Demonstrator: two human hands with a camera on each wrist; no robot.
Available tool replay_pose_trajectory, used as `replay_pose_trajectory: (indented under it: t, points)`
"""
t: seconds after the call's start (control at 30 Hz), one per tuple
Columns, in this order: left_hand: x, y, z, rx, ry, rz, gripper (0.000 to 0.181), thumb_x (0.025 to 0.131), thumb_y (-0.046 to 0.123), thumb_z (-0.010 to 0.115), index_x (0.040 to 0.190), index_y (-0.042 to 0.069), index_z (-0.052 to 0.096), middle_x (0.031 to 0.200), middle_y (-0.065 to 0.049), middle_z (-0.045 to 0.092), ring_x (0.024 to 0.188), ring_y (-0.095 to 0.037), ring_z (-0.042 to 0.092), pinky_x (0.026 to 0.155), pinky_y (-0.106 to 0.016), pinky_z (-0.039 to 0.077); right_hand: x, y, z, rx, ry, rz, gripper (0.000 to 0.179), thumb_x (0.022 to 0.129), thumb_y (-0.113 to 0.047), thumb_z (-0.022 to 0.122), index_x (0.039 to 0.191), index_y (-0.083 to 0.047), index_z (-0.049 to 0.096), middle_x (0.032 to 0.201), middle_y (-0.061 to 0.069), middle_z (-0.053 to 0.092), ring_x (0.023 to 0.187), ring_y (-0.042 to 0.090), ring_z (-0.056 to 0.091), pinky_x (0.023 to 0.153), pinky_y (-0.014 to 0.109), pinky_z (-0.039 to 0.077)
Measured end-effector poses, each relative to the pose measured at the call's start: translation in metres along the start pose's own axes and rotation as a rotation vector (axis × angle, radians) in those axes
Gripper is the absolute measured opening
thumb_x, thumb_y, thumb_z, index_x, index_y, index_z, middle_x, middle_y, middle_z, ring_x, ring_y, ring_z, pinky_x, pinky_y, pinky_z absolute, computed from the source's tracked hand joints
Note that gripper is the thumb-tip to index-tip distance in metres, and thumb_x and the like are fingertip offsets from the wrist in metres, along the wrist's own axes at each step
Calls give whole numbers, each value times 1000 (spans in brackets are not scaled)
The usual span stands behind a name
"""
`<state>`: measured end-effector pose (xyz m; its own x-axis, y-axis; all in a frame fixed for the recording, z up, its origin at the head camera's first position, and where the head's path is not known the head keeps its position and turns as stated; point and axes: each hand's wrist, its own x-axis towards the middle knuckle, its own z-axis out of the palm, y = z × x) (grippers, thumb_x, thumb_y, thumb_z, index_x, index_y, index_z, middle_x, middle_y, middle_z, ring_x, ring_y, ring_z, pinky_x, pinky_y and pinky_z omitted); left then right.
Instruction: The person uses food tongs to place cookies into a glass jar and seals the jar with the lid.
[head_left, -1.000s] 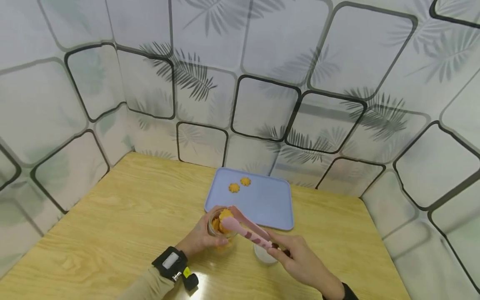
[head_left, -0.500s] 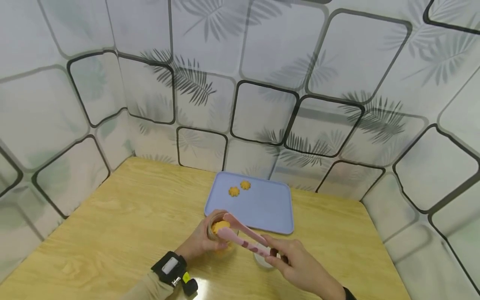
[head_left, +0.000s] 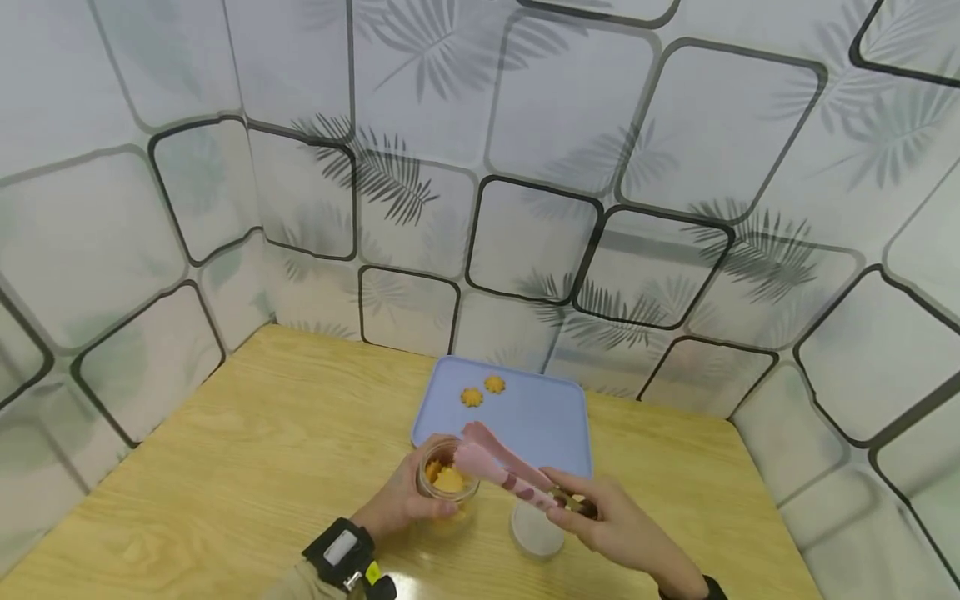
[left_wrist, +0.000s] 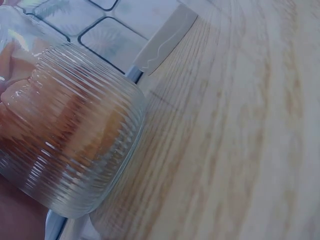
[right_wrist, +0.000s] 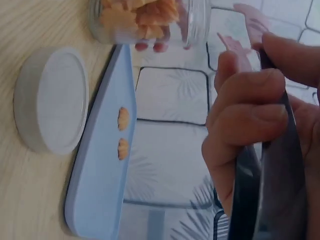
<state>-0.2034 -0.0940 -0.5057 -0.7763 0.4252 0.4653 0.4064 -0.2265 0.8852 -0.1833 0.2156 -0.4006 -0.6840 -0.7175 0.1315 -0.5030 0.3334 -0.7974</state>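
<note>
My left hand (head_left: 408, 496) grips a clear ribbed glass jar (left_wrist: 85, 130), tilted with its mouth toward the head camera. Orange flower-shaped cookies (head_left: 448, 479) lie inside it. In my right hand (head_left: 607, 521) is a pair of pink tongs (head_left: 517, 475), held by the dark handles (right_wrist: 280, 175). The tong tips hang over the jar's right rim, close together, and no cookie shows between them in the head view. Beyond the jar, two flower-shaped cookies (head_left: 472, 397) rest on a blue tray (head_left: 547, 425).
A round whitish lid (head_left: 537, 533) lies on the wooden table (head_left: 300, 425), right of the jar and below the tongs. The tray stands near the back edge, against a patterned curtain (head_left: 412, 217) that surrounds the table.
The tong tips have come up out of the jar mouth and moved right. A cookie that was at the rim between them now sits lower inside the jar. The left hand stays nearly still.
</note>
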Motion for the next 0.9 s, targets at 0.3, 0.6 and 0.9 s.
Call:
replay_pose_trajectory:
  t: [0.3, 0.6, 0.9]
  points:
    - [2, 3, -1, 19, -19, -19, 68, 75, 8, 78, 135, 8, 46, 123, -20, 56, 117, -34, 49, 104, -28, 39, 65, 46, 11, -527, 235, 167, 19, 94, -16, 62, 109, -5, 61, 62, -3, 57, 43, 3, 37, 40, 20, 29]
    - [0, 3, 0, 23, -3, -36, 67, 74, 9, 78, 134, 8, 47, 124, -17, 56, 117, -33, 49, 105, -27, 38, 111, 73, 21, -635, 225, 271, 21, 93, -21, 62, 104, -4, 64, 69, 4, 60, 57, 16, 51, 52, 33, 42]
    - [2, 1, -2, 49, -3, -9, 64, 74, 13, 78, 131, 9, 49, 123, -16, 56, 118, -32, 49, 106, -28, 36, 123, 80, 25, -641, 217, 290, 24, 95, -20, 60, 111, -3, 63, 77, 9, 65, 63, 21, 56, 55, 36, 44]
